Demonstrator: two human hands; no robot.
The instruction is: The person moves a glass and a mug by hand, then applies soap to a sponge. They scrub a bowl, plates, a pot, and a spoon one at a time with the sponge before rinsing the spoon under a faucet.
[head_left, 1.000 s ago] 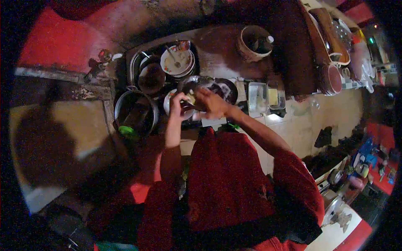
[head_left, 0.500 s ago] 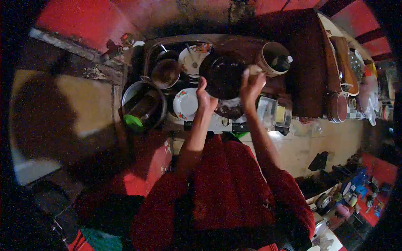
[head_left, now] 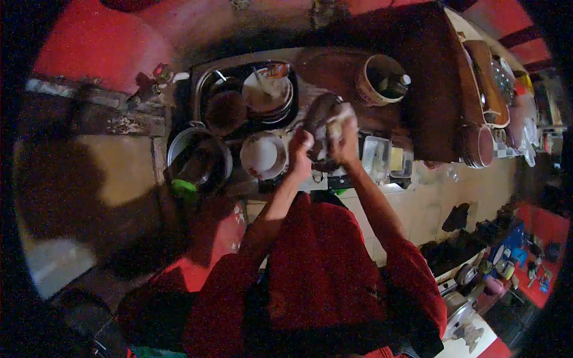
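Metal pot (head_left: 229,161): far left of left hand. White plate (head_left: 263,156): just left of left hand; stacked bowls (head_left: 267,98) beyond it. Left hand (head_left: 300,149): gripping near edge of dark pan (head_left: 318,126), thumb raised. Pan: tilted between hands. Right hand (head_left: 346,142): curled round pale pad (head_left: 336,128) against pan; exact finger closure blurred. Clear container (head_left: 376,156): right of right hand. Likely faults: wet rim slipping from left hand; excess right-hand pressure tipping pan onto plate.
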